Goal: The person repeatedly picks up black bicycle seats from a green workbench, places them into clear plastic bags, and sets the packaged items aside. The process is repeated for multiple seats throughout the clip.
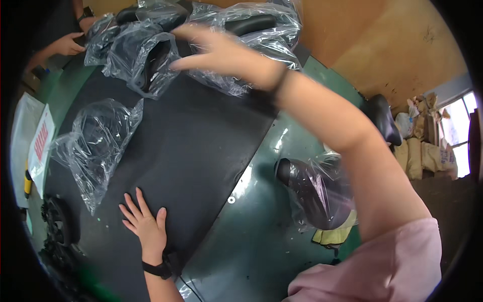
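Note:
My left hand point(147, 229) lies flat with spread fingers on a black mat point(191, 146). Stretched to the far side, my right hand point(221, 54) is blurred by motion, its thumb and fingers apart. Just left of those fingertips is a clear plastic bag point(126, 58) with a dark item inside; whether I touch it cannot be told. More bagged black items, which look like bicycle saddles point(251, 24), are heaped behind and under my right hand. A crumpled clear plastic bag point(98, 136) rests on the mat's left part.
Right of the mat, a bagged black saddle point(314, 194) sits on the green tabletop point(251, 236) by a yellow-green cloth point(332, 235). A small white washer point(231, 200) lies near the mat's edge. Black wheels point(58, 221) stand at left. Another person's hand point(68, 45) is at the far left.

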Available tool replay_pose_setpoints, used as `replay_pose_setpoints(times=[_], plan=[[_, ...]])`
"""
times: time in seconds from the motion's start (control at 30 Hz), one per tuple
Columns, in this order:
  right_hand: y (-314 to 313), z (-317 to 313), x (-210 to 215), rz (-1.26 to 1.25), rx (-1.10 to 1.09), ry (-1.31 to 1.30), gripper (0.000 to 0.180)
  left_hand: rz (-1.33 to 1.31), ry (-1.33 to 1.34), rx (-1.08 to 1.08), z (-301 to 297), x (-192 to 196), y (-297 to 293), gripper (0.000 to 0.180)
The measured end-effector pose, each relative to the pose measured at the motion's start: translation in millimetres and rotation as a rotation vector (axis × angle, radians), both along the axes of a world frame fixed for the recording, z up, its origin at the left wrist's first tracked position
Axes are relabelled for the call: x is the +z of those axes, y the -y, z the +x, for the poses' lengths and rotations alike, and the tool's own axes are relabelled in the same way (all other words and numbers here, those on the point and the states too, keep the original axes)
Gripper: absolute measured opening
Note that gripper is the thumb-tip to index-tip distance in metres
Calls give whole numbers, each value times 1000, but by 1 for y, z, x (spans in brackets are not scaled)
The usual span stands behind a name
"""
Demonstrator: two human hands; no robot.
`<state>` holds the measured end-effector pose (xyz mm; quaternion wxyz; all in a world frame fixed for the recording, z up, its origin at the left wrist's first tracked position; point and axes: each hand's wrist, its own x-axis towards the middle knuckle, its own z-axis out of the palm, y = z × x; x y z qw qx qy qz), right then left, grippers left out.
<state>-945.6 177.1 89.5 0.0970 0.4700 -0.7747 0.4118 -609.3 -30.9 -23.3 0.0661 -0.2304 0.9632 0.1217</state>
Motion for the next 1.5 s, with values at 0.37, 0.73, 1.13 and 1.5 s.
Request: replay_pose_setpoints(times=[0.37,0.73,1.13,1.5], plan=[[-136,-113,-115,-883,-787,910,104,-68,-19,-26,-11,2,-10,74],[22,-93,-89,145,-47,793,57,-163,-88,-57,1,-17,-2,66],[-167,194,121,25,58,490,55,-12,91,87,4,13,-10,77],[65,254,90,-437,276,-142,40,1443,-54,119,156,36,-263,66]])
